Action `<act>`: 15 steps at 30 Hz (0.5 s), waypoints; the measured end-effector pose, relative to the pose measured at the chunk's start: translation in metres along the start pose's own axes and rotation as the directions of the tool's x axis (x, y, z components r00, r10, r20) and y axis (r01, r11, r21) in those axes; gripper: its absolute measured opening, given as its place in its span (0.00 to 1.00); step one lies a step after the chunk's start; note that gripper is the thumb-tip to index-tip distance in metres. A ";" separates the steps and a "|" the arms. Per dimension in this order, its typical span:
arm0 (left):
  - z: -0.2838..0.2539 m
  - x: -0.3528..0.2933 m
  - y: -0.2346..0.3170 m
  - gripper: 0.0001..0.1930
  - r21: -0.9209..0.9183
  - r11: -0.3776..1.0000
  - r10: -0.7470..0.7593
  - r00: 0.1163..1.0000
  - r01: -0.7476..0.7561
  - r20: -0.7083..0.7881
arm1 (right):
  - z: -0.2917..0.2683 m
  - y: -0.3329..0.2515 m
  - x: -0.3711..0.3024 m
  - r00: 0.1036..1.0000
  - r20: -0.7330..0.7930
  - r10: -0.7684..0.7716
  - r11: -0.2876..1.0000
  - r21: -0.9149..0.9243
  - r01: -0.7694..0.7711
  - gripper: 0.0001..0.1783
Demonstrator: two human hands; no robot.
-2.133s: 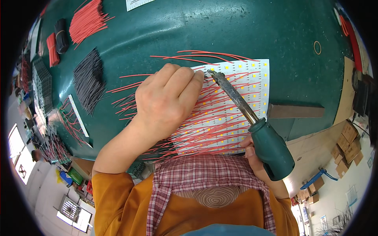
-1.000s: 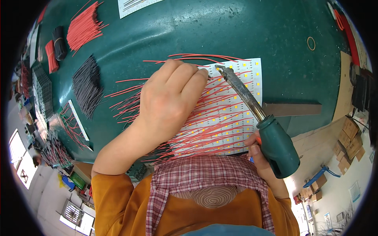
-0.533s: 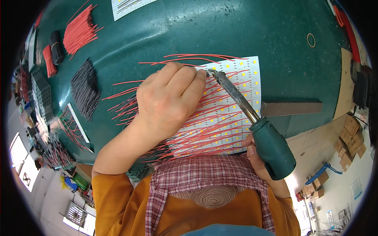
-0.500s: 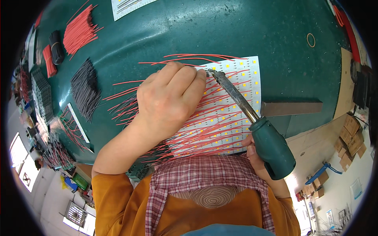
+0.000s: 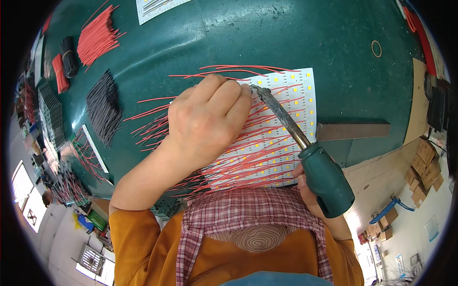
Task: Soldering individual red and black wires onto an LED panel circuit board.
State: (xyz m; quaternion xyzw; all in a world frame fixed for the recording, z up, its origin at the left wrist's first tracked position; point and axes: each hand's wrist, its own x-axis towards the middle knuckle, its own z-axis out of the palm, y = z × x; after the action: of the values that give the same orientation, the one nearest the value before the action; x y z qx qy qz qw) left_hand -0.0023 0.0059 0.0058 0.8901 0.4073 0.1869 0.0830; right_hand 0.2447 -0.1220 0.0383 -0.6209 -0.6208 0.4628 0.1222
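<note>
My left hand is closed over the upper left part of a white LED board; its fingertips and whatever they pinch are hidden. In my right hand is a soldering iron with a green handle, held from below and mostly behind the handle. The iron's dark, crusted tip meets the board close to my left fingertips. Rows of red wires lie across the board and stick out past its left edge, with black wires among them.
Piles of loose red wires and black wires lie left on the green table. Beside them are bundled black wires and a narrow white strip. A brown bar and a rubber band lie right.
The iron's handle has swung slightly to the left, and my left hand has shifted a little to the right. The board stays in place.
</note>
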 end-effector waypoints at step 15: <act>-0.008 0.008 -0.005 0.13 -0.152 0.987 -0.064 0.996 0.053 -0.068 | -0.001 0.007 -0.006 0.984 -0.139 0.110 0.979 0.185 -0.084 0.12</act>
State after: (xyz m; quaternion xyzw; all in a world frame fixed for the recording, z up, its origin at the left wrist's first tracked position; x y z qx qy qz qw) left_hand -0.0039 0.0148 0.0138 0.8616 0.4210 0.2468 0.1401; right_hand 0.2509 -0.1284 0.0359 -0.6699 -0.5348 0.4743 0.2006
